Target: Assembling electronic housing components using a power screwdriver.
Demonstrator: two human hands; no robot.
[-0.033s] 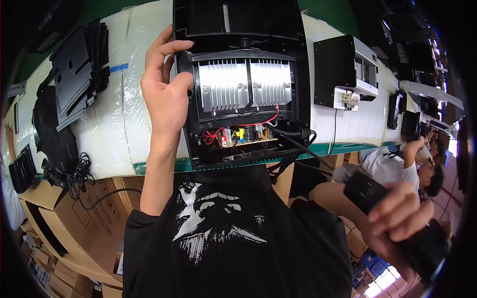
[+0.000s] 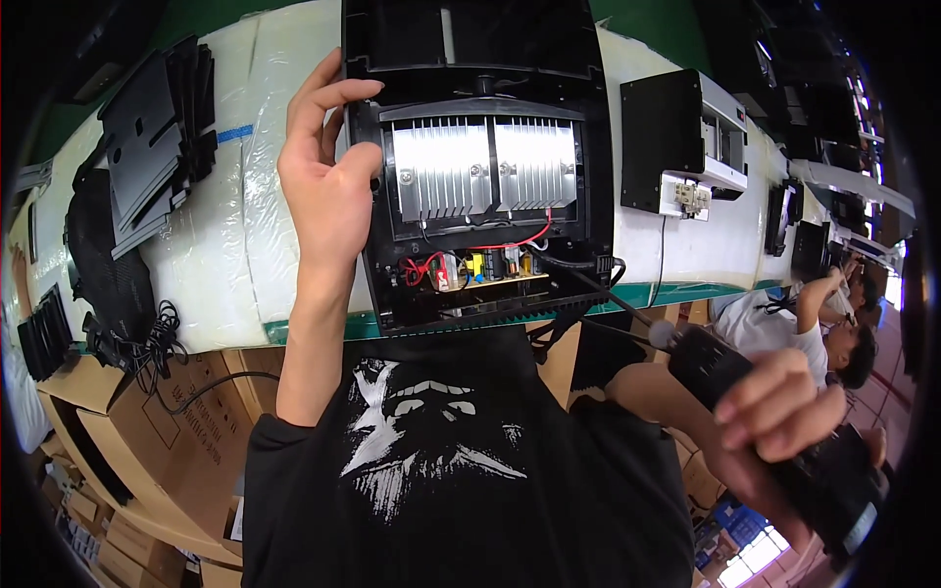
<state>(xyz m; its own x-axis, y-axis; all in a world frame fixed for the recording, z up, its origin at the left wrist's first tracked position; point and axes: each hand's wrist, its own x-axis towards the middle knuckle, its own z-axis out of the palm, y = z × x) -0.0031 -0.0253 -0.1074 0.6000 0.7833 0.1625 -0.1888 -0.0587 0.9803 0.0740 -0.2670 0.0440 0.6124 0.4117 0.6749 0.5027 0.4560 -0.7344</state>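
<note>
1. Black, boxy and open-topped, the appliance housing point(image 2: 600, 147) sits on the white, film-covered worktable point(image 2: 284, 216), directly in front of the person.
2. Inside the housing, two finned silver heat sinks point(image 2: 441, 167) lie side by side; a small circuit board point(image 2: 500, 279) sits below them, near the housing's front edge, with a red wire point(image 2: 490, 242) running between.
3. The person's left hand point(image 2: 328, 186) is at the housing's left wall, thumb and forefinger spread apart and both touching its edge.
4. The right hand point(image 2: 779, 402), slightly blurred, is well apart from the housing, to its lower right, fingers wrapped around a black power screwdriver point(image 2: 706, 367) whose pale nose points toward the housing.
5. Left of the housing lie stacked black flat panels point(image 2: 147, 152) and a bundled black cable point(image 2: 162, 338).
6. Right of the housing stands a black-and-white boxy device point(image 2: 662, 137); beyond its lower right is a co-worker in a white shirt point(image 2: 750, 333).
7. Cardboard boxes point(image 2: 196, 431) stand below and left of the housing.
</note>
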